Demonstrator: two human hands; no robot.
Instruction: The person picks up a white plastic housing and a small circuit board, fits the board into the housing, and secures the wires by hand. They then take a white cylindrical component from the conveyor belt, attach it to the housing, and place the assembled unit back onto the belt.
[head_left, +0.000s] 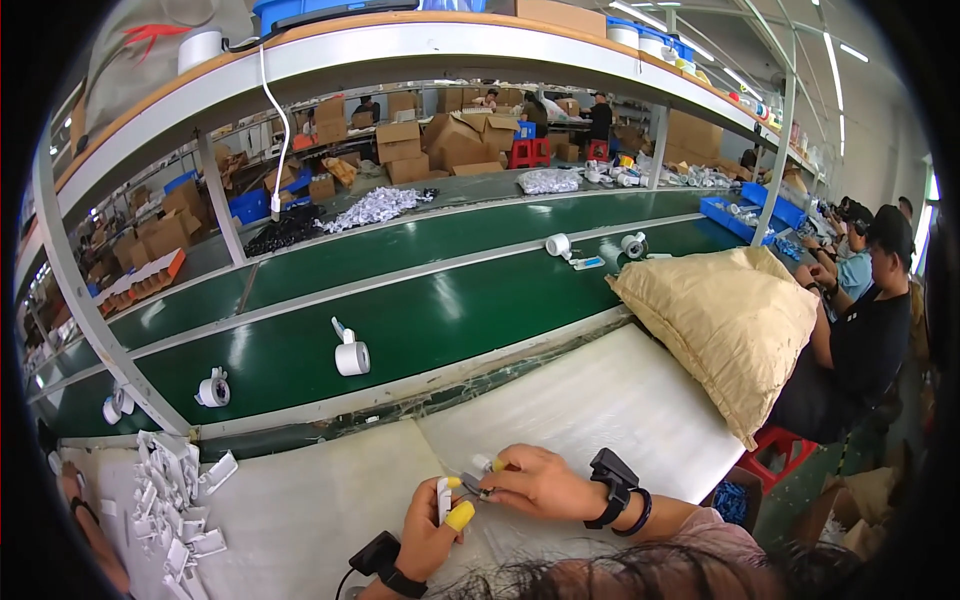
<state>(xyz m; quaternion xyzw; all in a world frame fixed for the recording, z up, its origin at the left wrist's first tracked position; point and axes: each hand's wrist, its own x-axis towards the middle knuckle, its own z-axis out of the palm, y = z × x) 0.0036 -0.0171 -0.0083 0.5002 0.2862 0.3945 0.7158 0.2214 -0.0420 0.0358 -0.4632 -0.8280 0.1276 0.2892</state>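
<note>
My left hand (pixel 428 532) is closed around a small white plastic piece (pixel 444 500), held upright over the foam-covered bench (pixel 350 480). Yellow covers sit on some of its fingertips. Just to the right, my right hand (pixel 545 484) pinches a small dark grey part (pixel 473 486) whose kind I cannot make out. Its tip meets the left fingers, and a yellow cover shows on one right finger too. Both wrists wear dark straps with a small black box. A heap of white plastic parts (pixel 165 500) lies on the bench to the left.
Beyond the bench runs a green conveyor belt (pixel 290 350) carrying white round devices (pixel 351 358). A large tan sack (pixel 725 325) stands at the right, beside a seated person (pixel 880 320). A shelf (pixel 400 48) spans overhead. Another person's arm (pixel 95 530) reaches in at far left.
</note>
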